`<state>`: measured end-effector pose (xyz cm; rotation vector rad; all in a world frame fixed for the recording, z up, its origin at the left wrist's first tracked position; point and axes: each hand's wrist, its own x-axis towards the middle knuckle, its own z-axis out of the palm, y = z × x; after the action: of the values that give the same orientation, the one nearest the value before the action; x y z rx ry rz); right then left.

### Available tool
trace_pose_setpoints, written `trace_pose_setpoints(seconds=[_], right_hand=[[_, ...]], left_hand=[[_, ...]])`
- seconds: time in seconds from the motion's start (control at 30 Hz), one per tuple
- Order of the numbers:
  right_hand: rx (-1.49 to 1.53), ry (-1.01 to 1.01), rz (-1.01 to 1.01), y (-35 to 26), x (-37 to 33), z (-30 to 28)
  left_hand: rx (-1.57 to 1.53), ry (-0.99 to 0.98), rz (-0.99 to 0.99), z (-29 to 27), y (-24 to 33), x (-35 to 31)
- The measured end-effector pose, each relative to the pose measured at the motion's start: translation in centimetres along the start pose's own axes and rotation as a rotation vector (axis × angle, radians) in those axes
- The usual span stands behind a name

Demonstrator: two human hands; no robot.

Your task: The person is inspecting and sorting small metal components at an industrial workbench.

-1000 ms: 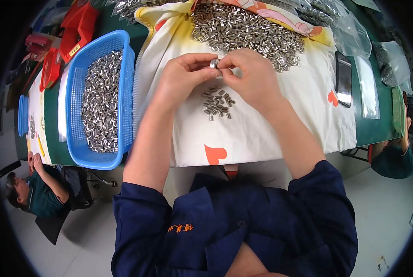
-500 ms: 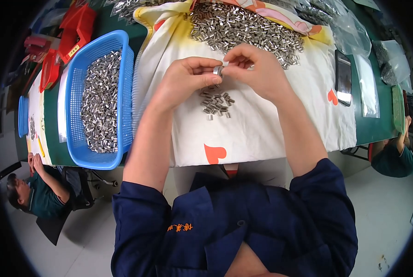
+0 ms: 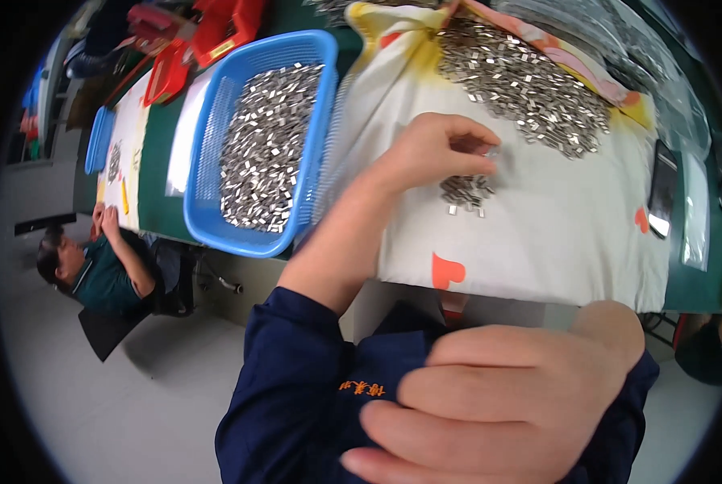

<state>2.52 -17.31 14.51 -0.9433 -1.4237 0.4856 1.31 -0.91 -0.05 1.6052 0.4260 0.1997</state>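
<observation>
Over the white cloth [image 3: 530,250], my left hand [image 3: 441,153] is closed in a pinch on a small shiny metal piece [image 3: 492,151], partly hidden by the thumb and fingers. Just below that hand lies a small pile of short metal sleeves [image 3: 467,194]. My right hand [image 3: 506,395] is raised large and close in front of my chest, off the table. Its fingers are bent and pressed together, pointing left, with the thumb and any held thing hidden.
A large heap of metal sleeves [image 3: 530,85] covers the cloth's far side. At left stands a blue basket [image 3: 203,189] full of them. A phone [image 3: 663,189] and plastic bags [image 3: 695,214] lie at right. Red bins [image 3: 167,73] are at far left, near a seated person [image 3: 111,262].
My right hand has left the left hand and come up toward my head. The left hand keeps its pinch. The whole view has shifted, so the table things appear farther right.
</observation>
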Motion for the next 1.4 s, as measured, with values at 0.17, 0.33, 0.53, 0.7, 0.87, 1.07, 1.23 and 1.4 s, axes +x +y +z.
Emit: trace_pose_setpoints(seconds=[0.17,0.33,0.53,0.7,0.87,1.07,1.23,1.4], right_hand=[[0.334,-0.484,-0.221,0.5,2.6,-2.0],[-0.086,-0.499,-0.35,1.5,1.4,-5.5],[-0.749,0.238,0.379,14.3,0.3,-7.9],[-1.031,0.125,0.425,19.6,-1.2,-7.4],[-1.177,0.086,0.324,20.2,-1.5,-7.3],[-0.61,0.185,0.533,17.6,-1.2,-7.9],[-0.354,0.121,0.536,16.2,-0.6,-7.8],[-0.401,0.098,0.473,16.5,-0.8,-7.6]], left_hand=[[0.007,-0.101,-0.059,-1.0,0.3,-1.2],[-0.052,-0.221,-0.124,-1.3,0.1,-1.7],[-0.285,-0.126,-0.067,-1.5,0.2,-0.9],[-0.337,0.049,-0.021,-1.7,-0.4,-0.1],[-0.334,0.098,-0.054,-2.2,-0.4,0.0],[-0.428,0.125,-0.034,-2.0,-0.4,0.0],[-0.467,0.104,-0.026,-2.0,-0.5,0.0],[-0.446,0.112,-0.011,-2.2,-0.7,-0.1]])
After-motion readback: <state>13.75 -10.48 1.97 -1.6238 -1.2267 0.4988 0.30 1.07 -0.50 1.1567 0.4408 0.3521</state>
